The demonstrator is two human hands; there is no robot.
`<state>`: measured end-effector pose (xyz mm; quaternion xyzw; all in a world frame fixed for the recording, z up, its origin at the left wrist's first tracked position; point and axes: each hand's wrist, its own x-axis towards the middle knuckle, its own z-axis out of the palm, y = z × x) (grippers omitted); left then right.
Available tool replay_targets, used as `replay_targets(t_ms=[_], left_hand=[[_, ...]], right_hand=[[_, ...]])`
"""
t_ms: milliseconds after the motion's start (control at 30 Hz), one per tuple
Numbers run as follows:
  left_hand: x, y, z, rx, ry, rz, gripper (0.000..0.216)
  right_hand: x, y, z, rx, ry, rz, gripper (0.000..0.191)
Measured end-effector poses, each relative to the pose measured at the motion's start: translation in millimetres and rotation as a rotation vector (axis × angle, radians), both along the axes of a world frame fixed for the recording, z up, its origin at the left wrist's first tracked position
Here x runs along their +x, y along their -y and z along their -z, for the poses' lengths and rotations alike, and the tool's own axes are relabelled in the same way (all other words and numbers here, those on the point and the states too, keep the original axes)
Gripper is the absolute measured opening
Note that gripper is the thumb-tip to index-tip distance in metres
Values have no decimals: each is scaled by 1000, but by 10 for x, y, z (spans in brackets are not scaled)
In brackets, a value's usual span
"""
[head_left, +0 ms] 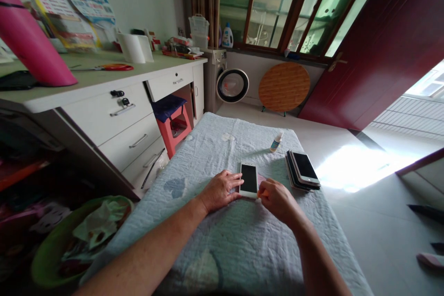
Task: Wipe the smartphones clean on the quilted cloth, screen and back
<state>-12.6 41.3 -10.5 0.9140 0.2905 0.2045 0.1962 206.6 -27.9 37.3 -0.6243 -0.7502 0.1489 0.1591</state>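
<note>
A white smartphone (249, 178) with a dark screen lies face up on the quilted cloth. My left hand (222, 188) steadies it from the left, fingertips over the screen's edge and thumb by the bottom edge. At the phone's lower right corner, my right hand (275, 198) is closed on a small orange tool (264, 194) with a pale tip; its exact kind is mostly hidden by my fingers. Something pinkish shows on the cloth between the phone and my right hand. To the right lies a stack of phones (303, 170), a white-framed one on top. A small spray bottle (276, 142) stands beyond.
A light quilted cloth (194, 236) covers the surface under the phones. At left is a desk (104, 81) with scissors (116, 67), a paper roll (135, 48) and a pink bottle (38, 44). A green basket (48, 259) sits low left. Tiled floor (374, 212) lies right.
</note>
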Motion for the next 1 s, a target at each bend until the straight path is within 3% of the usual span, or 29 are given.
replay_targets(t_ms=[100, 267, 500, 700, 833, 1000], left_hand=[[-8, -4, -12, -13, -2, 12, 40], [-19, 4, -49, -21, 19, 10, 39], [-23, 16, -74, -9, 15, 17, 40], [-16, 20, -83, -11, 17, 12, 41], [-14, 7, -55, -14, 43, 4, 41], [-7, -3, -50, -37, 74, 11, 40]], right_hand=[[-51, -19, 51, 85, -116, -53, 15], [-89, -105, 172, 91, -158, -76, 17], [70, -531, 247, 106, -48, 12, 16], [70, -895, 328, 146, 33, 177, 21], [-9, -916, 375, 214, 69, 179, 25], [-82, -877, 417, 291, 51, 72, 26]])
